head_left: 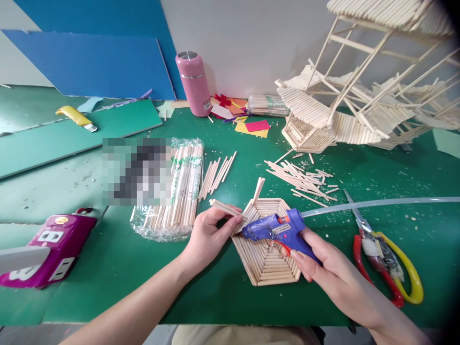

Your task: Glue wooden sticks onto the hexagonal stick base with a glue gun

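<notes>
My left hand (210, 235) pinches a short bundle of wooden sticks (225, 208) at the left edge of a hexagonal stick panel (271, 268). My right hand (328, 268) is wrapped round a blue glue gun (264, 227), fingers near its red trigger. The gun's nozzle points left and is close to the fingertips of my left hand, over the panel's edge. From the back of the gun runs a long translucent glue stick (381, 203). Another short stick piece (258, 189) stands up at the panel's upper left corner.
Wrapped sticks (185, 187) and loose sticks (302, 179) lie beyond my hands. Scissors (366, 235) and pliers-like red handles are at right. A stick model (338, 110) stands back right, a pink bottle (194, 86) at back, a purple power strip (53, 249) and yellow cutter (75, 117) left.
</notes>
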Motion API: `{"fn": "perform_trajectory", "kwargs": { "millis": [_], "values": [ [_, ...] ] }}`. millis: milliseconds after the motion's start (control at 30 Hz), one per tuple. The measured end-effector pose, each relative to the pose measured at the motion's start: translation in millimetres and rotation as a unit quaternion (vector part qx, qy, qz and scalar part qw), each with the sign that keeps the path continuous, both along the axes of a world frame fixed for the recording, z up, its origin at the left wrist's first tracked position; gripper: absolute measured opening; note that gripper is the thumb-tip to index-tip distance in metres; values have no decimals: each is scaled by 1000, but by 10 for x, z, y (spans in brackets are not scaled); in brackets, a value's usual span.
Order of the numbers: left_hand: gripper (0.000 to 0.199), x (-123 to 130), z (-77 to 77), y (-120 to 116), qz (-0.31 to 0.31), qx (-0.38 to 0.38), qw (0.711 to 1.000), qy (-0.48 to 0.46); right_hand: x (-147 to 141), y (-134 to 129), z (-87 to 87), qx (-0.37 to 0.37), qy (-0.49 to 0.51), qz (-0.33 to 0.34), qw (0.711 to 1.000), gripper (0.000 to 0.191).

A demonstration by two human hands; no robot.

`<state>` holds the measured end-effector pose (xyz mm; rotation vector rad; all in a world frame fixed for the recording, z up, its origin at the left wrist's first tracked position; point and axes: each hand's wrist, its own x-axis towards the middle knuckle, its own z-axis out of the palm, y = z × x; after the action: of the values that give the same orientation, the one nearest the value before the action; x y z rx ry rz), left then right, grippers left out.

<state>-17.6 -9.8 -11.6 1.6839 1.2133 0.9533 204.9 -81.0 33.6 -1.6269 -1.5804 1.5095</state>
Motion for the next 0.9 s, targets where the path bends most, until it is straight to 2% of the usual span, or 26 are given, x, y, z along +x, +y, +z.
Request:
{"fn": "perform_trajectory", "kwargs": {
  "millis": [133, 267, 433, 567, 900],
  "values": [
    [10, 7, 5, -2, 3, -2, 1000, 0, -3, 4, 34, 14, -12, -12, 1000, 26],
    [10, 16, 16, -4, 6, -4, 1000, 7, -16, 13, 53, -14, -5, -6, 1000, 31],
    [10, 12, 19, -6, 3, -2, 1000, 1, -19, 1, 45, 7, -13, -26, 1000, 33],
    [10, 4, 7, -8, 7, 4, 1000, 4, -18, -12, 75, -21, 0, -37, 999, 33],
    [9, 12, 9, -2, 4, 9, 1000, -2, -44, -25, 63, -24, -18, -47, 998, 33]
  ]
}}
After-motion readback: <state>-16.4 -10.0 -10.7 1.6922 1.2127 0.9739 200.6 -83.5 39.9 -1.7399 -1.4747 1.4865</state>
